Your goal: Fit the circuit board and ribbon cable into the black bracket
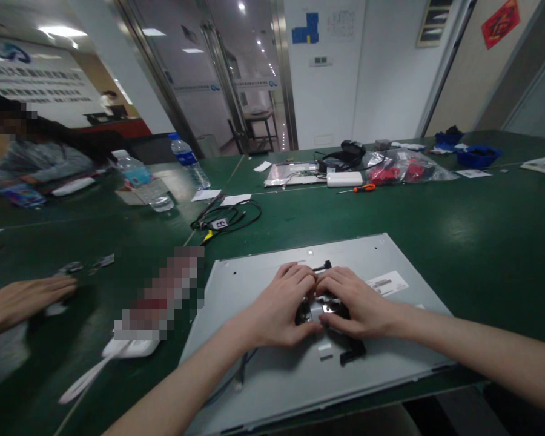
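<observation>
A flat grey metal panel [290, 390], like the back of a screen, lies on the green table in front of me. On its middle sits a black and silver bracket-like part [331, 303]. My left hand [286, 303] curls round the part's left side, its fingertips at the far edge and its thumb on the near side. From the right, my right hand [356, 303] grips the same part, its thumb meeting the left one. Between them, the hands hide much of the part. A barcode label [388, 283] is stuck on the panel, and a thin cable [240, 372] lies at its left.
Left of the panel are a white-strapped object [134, 345], partly pixelated, and another person's hand [31, 300]. Beyond lie a coiled black cable [243, 215], bottles [186, 160], an orange screwdriver [364, 188], a white box [344, 179] and plastic bags [404, 168]. Blue trays [479, 156] stand far right.
</observation>
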`<action>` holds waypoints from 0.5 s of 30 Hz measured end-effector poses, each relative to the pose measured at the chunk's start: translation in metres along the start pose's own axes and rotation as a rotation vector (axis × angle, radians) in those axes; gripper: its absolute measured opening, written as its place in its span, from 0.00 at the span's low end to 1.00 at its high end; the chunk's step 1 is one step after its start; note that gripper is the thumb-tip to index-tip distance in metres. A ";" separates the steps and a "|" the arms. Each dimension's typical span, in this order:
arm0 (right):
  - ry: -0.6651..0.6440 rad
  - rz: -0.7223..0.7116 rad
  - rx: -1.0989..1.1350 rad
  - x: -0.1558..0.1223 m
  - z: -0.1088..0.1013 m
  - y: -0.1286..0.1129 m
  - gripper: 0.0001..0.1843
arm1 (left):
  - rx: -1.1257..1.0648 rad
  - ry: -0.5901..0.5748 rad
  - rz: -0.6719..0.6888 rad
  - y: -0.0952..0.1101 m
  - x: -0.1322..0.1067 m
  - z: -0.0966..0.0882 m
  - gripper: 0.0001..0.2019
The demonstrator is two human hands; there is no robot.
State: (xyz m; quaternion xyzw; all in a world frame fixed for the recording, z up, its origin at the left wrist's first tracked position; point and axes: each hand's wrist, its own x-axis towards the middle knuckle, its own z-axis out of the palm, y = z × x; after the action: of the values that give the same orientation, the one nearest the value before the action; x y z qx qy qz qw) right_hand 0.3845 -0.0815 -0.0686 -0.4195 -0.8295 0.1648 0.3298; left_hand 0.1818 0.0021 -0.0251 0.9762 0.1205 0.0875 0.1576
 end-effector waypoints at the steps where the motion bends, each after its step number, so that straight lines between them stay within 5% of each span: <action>1: 0.004 -0.001 -0.003 0.000 0.000 0.000 0.14 | 0.000 0.001 0.001 0.000 0.000 0.000 0.21; 15: 0.042 0.014 -0.040 -0.003 0.002 0.003 0.13 | 0.072 0.036 -0.037 -0.001 0.000 0.000 0.27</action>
State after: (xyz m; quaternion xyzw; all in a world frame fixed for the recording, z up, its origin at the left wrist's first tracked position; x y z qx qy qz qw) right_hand 0.3868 -0.0820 -0.0728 -0.4350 -0.8226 0.1418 0.3376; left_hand 0.1815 0.0024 -0.0254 0.9771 0.1444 0.0980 0.1218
